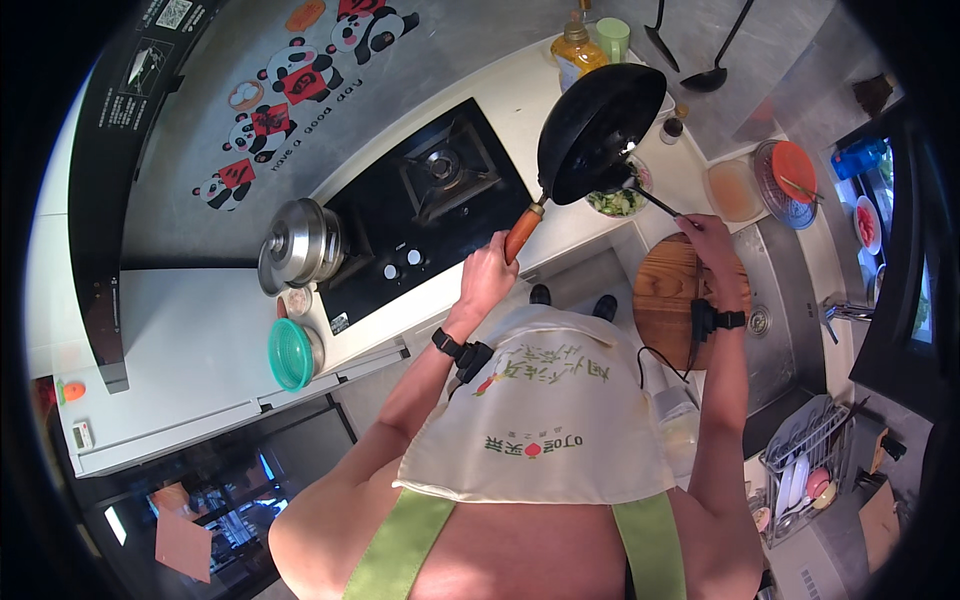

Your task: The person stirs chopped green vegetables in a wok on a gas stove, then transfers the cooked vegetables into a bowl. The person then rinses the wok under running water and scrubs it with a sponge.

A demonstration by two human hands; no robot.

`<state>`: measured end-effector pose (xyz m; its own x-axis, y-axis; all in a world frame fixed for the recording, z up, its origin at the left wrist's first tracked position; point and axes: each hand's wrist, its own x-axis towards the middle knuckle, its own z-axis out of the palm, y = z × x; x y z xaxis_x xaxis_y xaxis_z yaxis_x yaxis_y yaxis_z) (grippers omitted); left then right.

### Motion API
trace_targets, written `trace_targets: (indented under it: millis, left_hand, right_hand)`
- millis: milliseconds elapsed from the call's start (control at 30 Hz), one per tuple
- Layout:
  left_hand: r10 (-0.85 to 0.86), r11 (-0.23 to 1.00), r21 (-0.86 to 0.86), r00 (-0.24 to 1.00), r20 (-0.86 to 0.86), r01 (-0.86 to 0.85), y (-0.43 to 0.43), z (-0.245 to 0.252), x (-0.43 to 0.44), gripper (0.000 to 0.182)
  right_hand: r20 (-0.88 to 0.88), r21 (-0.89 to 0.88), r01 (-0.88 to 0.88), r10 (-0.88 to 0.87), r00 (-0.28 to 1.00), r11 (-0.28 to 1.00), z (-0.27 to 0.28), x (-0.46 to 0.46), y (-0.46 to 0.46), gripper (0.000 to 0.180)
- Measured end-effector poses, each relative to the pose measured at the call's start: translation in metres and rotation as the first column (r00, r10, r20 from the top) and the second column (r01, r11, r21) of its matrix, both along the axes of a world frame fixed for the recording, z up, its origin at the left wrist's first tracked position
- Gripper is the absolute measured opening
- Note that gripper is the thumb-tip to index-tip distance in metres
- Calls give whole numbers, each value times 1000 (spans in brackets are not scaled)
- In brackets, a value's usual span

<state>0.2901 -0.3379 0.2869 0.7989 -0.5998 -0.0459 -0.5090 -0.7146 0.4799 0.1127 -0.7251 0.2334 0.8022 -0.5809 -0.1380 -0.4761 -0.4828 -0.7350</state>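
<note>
My left hand (487,274) grips the wooden handle (523,234) of a black wok (600,127). The wok is lifted off the stove and tilted, its inside turned toward the right. Below its lower rim, a bowl of chopped green vegetables (619,201) sits on the counter, partly hidden by the wok. In my right hand (707,241) is a dark-handled ladle or spatula (654,199); its head reaches to the wok's edge above the bowl, and its exact shape is hard to tell.
A black gas stove (435,210) lies left of the wok, with a lidded steel pot (304,244) at its far end. A round wooden board (667,292) rests by the steel sink (780,300). An oil bottle (576,54) and green mug (613,39) stand behind the wok.
</note>
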Motion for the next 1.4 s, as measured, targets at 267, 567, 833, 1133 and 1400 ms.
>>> trace_targets:
  millis: [267,567,833,1133,1400]
  left_hand:
    - [-8,1000,7,1000,31,8,-2,-3,1,41]
    - [43,999,-1,998,50,-43,4,3,6,42]
    - [29,999,-24,1000,-4,-29,-1,4,5,44]
    - [4,1000,-25,1000,-26,-5,-5,1,1,43]
    - [-15,999,-42,1000,-10,15,-10,3,0,43]
  right_hand:
    - [132,-30,92,-87,987,995,1,22,20,38]
    - [158,-45,145,-136,978,988,7,-6,27,39]
    - [345,172,195,-245,906,966,-6,10,41,37]
    - [228,189,166,-208,951,968,-47,8,25,38]
    - [170,79,168,-179,969,983,-21,26,25,37]
